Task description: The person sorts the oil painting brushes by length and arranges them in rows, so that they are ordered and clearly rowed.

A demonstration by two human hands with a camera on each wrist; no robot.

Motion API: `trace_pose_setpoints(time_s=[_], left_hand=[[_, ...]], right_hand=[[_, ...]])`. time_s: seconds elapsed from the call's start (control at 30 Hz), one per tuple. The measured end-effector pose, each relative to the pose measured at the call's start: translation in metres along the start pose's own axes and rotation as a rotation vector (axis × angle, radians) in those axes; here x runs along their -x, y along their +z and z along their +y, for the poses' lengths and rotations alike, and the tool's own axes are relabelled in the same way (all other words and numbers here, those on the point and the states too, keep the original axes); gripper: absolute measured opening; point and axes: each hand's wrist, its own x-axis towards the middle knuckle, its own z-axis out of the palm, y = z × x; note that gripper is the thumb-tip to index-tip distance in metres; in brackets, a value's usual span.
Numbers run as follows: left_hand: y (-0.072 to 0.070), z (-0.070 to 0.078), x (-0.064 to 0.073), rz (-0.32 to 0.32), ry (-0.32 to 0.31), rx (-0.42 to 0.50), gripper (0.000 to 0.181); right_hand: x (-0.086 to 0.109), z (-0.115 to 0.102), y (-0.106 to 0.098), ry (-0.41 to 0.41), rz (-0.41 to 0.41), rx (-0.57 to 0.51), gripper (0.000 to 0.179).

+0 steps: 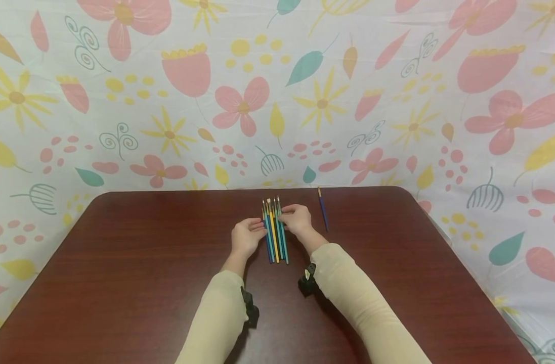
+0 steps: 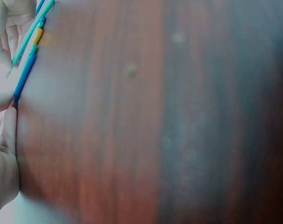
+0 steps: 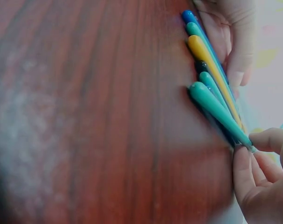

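Observation:
Several paintbrushes lie side by side on the table, bristles toward the far edge, with blue, teal and yellow handles; a yellow paintbrush (image 1: 273,232) is in the middle. On the left side of the row, my left hand (image 1: 246,236) pinches a blue paintbrush (image 2: 24,79) between thumb and fingers. At the opposite side, my right hand (image 1: 297,221) holds a teal paintbrush (image 3: 218,109) near its bristle end, thumb on top and fingers beneath. The rounded handle ends fan slightly toward me in the right wrist view.
One more blue paintbrush (image 1: 323,210) lies apart, right of my right hand near the far edge. The dark reddish wooden table (image 1: 136,283) meets a flower-printed cloth (image 1: 241,151) behind it. Black wrist devices (image 1: 307,283) sit on both sleeves.

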Motion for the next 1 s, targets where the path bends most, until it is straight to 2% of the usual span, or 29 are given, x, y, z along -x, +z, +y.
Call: trace_pose_setpoints(time_s=[0.37, 0.57, 1.0], left_hand=[[0.001, -0.002, 0.003, 0.004, -0.005, -0.006, 0.036], [0.0, 0.001, 0.005, 0.012, 0.029, 0.003, 0.035], [0.0, 0.001, 0.005, 0.006, 0.032, 0.003, 0.034]], right_hand=[[0.008, -0.005, -0.012, 0.017, -0.028, -0.092, 0.033], [0.011, -0.009, -0.021, -0.021, -0.032, -0.105, 0.033], [0.022, -0.011, -0.041, -0.036, -0.04, -0.129, 0.036]])
